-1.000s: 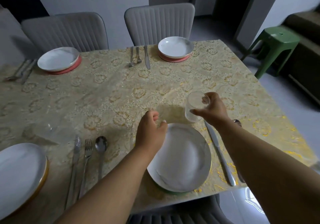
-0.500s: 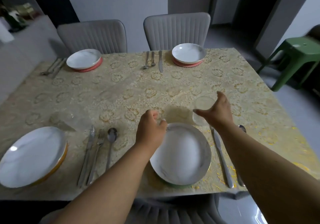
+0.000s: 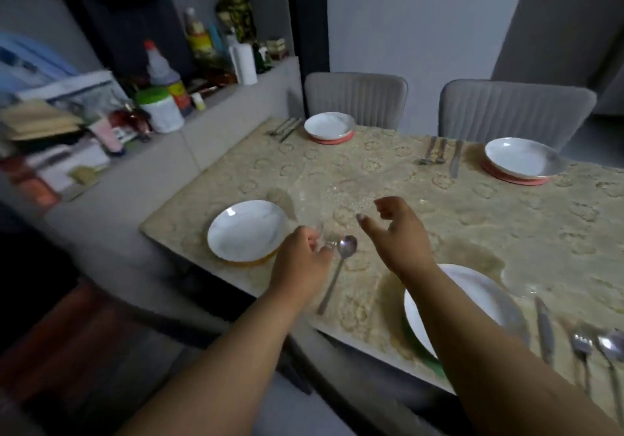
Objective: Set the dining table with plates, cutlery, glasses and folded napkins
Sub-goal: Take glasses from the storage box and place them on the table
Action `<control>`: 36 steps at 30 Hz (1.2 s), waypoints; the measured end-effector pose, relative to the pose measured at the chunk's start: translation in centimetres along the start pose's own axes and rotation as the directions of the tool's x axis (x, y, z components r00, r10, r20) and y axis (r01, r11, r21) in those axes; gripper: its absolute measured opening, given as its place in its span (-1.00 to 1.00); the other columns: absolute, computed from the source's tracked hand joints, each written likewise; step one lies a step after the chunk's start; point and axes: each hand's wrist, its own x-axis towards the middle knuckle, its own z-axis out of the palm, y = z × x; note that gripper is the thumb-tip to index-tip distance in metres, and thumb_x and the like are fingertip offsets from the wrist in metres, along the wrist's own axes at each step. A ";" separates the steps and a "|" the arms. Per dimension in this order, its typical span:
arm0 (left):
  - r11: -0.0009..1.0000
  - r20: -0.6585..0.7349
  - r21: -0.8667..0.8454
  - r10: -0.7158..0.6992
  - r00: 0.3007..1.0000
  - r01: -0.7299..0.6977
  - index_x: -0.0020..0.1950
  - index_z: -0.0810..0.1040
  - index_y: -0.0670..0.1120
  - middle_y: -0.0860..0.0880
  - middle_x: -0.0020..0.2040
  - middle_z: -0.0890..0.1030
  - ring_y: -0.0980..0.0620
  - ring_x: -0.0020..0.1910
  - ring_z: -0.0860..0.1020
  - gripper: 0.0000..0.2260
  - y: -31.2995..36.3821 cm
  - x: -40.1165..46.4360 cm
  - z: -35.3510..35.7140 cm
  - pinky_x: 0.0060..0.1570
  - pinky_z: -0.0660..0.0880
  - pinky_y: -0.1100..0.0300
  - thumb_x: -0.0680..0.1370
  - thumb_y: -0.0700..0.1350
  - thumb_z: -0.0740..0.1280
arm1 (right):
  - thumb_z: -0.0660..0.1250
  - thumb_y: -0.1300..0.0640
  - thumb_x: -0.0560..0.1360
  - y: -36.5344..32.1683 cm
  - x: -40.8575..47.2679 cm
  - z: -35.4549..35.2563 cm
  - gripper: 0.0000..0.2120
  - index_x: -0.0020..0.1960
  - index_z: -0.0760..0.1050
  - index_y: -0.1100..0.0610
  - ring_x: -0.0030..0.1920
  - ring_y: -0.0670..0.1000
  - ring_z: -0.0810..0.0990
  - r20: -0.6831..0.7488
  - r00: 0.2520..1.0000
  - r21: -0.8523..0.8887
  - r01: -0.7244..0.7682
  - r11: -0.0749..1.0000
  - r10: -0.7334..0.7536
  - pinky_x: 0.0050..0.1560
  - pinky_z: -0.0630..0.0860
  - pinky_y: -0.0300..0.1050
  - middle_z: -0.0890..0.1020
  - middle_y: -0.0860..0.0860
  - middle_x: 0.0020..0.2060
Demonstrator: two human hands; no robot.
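Right hand (image 3: 396, 229) has let go of the glass it held a second ago. It now hangs over the bench (image 3: 439, 206), fingers loose and spread, holding nothing. That glass is probably the faint clear shape (image 3: 521, 278) just beyond the near plate (image 3: 489, 304); it's too blurred to be sure.

View has swung left to the next setting. Left hand (image 3: 300, 260) has moved off the near plate's rim and sits by the left plate (image 3: 248, 229). Its fingers are curled at the foot of a second glass (image 3: 312, 212). That glass is barely visible, so I cannot tell whether the fingers grip it or only touch it.

My read is that one place has its glass and this second one is being positioned now. No glasses show at the two far plates (image 3: 329, 124) (image 3: 523, 157). No napkins are visible anywhere.

Nearby:
- A spoon (image 3: 346, 246) lies just beside the left hand, bowl toward the glass. More cutlery there is mostly hidden under the hand.
- A knife (image 3: 543, 327), fork (image 3: 582, 347) and another spoon (image 3: 613, 344) lie right of the near plate.
- Cutlery lies left of each far plate.
- Two chairs (image 3: 354, 97) stand on the far side.
- A ledge (image 3: 216, 124) along the bench's left edge is crowded with bottles (image 3: 165, 77) and jars.

Risks:
- The spoon and the plate rim crowd the glass, so it could knock either one.
- Clear glass in dim light is easy to clip.
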 end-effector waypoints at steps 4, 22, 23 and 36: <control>0.998 -0.176 -0.031 -0.064 0.982 0.060 0.20 0.50 -0.10 -0.03 0.12 0.58 -0.01 0.10 0.53 -0.73 -5.2 -3.4 -7.7 0.03 0.40 0.24 0.51 -0.12 0.34 | 0.36 -0.13 0.46 -7.8 -4.0 5.4 -0.61 0.18 0.47 0.08 0.01 -0.07 0.52 0.118 0.988 0.088 0.088 0.992 -0.098 -0.02 0.41 -0.18 0.55 -0.07 0.01; 0.848 -0.560 -0.113 -0.485 0.671 0.518 -0.09 0.48 -0.16 0.10 -0.20 0.48 0.03 -0.14 0.49 -0.95 -35.6 -38.1 -38.6 -0.37 0.33 0.42 0.52 -0.28 0.33 | 0.36 -0.01 0.49 -32.1 -40.7 29.2 -0.75 0.09 0.49 0.08 -0.11 0.00 0.58 0.740 0.587 0.294 0.158 0.943 -0.329 -0.09 0.47 -0.14 0.61 -0.03 -0.11; 0.828 -0.574 -0.117 -0.507 0.643 0.549 -0.06 0.43 -0.13 0.12 -0.22 0.43 0.01 -0.12 0.48 -0.90 -36.8 -39.4 -39.3 -0.39 0.33 0.42 0.52 -0.26 0.34 | 0.36 0.01 0.49 -32.7 -42.0 30.3 -0.76 0.10 0.48 0.09 -0.09 -0.01 0.56 0.757 0.561 0.293 0.166 0.942 -0.334 -0.12 0.42 -0.18 0.61 -0.03 -0.10; 0.690 -0.533 -0.230 -0.679 0.505 0.686 0.22 0.43 -0.19 -0.10 0.10 0.49 0.05 -0.03 0.44 -0.62 -48.6 -41.4 -41.5 -0.19 0.27 0.34 0.48 -0.12 0.44 | 0.36 0.07 0.50 -34.8 -48.2 43.9 -0.76 0.11 0.48 0.15 -0.04 0.05 0.58 0.883 0.352 0.219 0.276 0.936 -0.310 -0.01 0.43 -0.15 0.62 0.04 -0.05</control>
